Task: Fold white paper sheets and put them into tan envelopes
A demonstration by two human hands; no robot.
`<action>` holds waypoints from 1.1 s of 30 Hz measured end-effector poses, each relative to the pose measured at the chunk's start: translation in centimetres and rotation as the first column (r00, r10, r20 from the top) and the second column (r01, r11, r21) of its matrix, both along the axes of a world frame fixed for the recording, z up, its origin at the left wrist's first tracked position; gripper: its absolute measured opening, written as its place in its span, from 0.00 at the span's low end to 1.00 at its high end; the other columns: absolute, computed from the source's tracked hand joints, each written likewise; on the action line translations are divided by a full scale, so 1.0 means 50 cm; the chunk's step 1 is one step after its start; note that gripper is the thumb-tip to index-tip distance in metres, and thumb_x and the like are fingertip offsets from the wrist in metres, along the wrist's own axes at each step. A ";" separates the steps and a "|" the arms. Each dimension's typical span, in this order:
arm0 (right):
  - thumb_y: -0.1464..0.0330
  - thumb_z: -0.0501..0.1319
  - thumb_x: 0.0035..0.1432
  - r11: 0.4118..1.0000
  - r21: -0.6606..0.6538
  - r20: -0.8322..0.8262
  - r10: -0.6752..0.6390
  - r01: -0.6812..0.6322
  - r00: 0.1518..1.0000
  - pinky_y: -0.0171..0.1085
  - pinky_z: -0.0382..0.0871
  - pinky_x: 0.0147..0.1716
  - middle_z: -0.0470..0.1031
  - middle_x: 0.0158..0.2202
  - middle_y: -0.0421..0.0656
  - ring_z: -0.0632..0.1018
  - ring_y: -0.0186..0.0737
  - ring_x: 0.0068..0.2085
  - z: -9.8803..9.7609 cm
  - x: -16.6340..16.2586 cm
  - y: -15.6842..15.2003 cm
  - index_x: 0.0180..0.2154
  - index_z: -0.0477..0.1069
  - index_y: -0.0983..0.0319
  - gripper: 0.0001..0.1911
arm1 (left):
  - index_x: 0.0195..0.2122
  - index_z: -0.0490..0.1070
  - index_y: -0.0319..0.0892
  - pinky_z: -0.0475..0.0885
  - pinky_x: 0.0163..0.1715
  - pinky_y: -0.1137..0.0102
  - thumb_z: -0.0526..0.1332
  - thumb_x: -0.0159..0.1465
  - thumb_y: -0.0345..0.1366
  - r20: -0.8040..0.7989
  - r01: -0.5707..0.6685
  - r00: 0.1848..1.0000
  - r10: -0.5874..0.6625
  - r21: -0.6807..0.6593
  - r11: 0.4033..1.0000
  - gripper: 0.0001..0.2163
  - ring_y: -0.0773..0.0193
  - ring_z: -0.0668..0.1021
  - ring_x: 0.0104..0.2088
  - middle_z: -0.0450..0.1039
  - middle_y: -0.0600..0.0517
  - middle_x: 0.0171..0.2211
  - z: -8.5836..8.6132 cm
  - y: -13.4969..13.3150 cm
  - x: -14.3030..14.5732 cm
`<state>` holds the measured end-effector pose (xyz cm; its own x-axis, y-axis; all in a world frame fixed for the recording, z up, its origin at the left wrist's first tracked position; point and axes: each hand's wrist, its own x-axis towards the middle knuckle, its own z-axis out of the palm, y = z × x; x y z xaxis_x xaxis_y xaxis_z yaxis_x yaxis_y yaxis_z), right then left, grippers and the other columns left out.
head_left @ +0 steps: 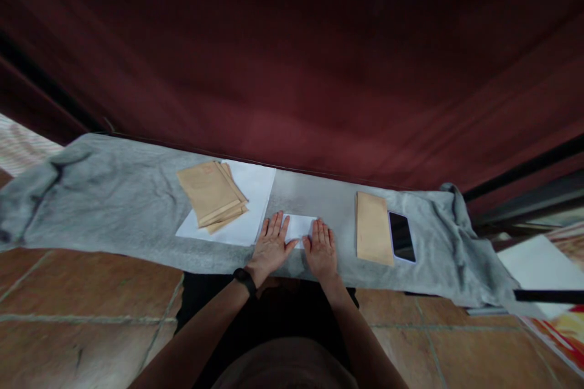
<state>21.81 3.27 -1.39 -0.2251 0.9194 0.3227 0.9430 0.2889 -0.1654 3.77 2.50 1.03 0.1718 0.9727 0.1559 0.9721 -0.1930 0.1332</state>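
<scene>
My left hand (271,245) and my right hand (322,248) lie flat, fingers stretched out, on a small folded white paper (299,226). The paper rests on a grey cloth (114,206) spread over a low surface. Neither hand grips anything; both press down on the paper's near part. A black band sits on my left wrist.
Left of my hands, a stack of brown envelopes (212,194) lies on a white sheet (253,191). To the right lie a single brown envelope (373,228) and a dark phone (401,237). A dark red curtain (292,61) hangs behind. The floor is tiled.
</scene>
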 end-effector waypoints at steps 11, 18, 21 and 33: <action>0.61 0.46 0.73 0.998 0.060 -0.028 0.001 0.001 1.000 0.54 0.55 0.65 0.60 0.68 0.60 0.63 0.54 0.67 0.001 -0.001 -0.004 0.69 0.53 0.72 0.31 | 0.71 0.47 0.29 0.54 0.68 0.53 0.45 0.72 0.53 0.051 -0.113 0.993 0.109 0.064 0.992 0.36 0.48 0.56 0.71 0.52 0.34 0.70 -0.029 -0.027 -0.005; 0.61 0.46 0.73 0.998 0.059 -0.050 0.008 -0.005 0.999 0.54 0.55 0.65 0.59 0.68 0.60 0.63 0.54 0.67 0.006 -0.003 -0.005 0.69 0.52 0.72 0.31 | 0.70 0.51 0.28 0.57 0.67 0.51 0.47 0.72 0.51 0.074 -0.114 0.992 0.104 0.142 0.983 0.34 0.46 0.58 0.70 0.55 0.32 0.69 -0.031 -0.072 -0.007; 0.61 0.47 0.73 0.999 0.043 -0.047 0.009 -0.007 0.999 0.55 0.55 0.64 0.58 0.69 0.61 0.63 0.55 0.68 0.007 -0.003 -0.005 0.69 0.52 0.73 0.31 | 0.68 0.55 0.30 0.59 0.66 0.52 0.48 0.72 0.48 0.064 -0.063 0.997 0.054 0.163 0.985 0.31 0.48 0.61 0.69 0.59 0.33 0.67 -0.023 -0.099 -0.014; 0.62 0.47 0.72 1.000 -0.017 -0.053 -0.017 0.016 0.998 0.56 0.54 0.65 0.57 0.69 0.60 0.61 0.54 0.69 0.006 -0.004 -0.005 0.69 0.52 0.72 0.31 | 0.54 0.70 0.34 0.69 0.52 0.55 0.49 0.69 0.31 0.135 -0.400 0.916 0.379 0.203 0.894 0.17 0.47 0.75 0.50 0.74 0.37 0.49 0.112 0.001 -0.296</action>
<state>21.60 3.03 -1.08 -0.1927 0.9283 0.3180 0.9375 0.2698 -0.2197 -11.05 2.56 6.65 -0.2383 0.8973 0.3715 0.9614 0.1639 0.2210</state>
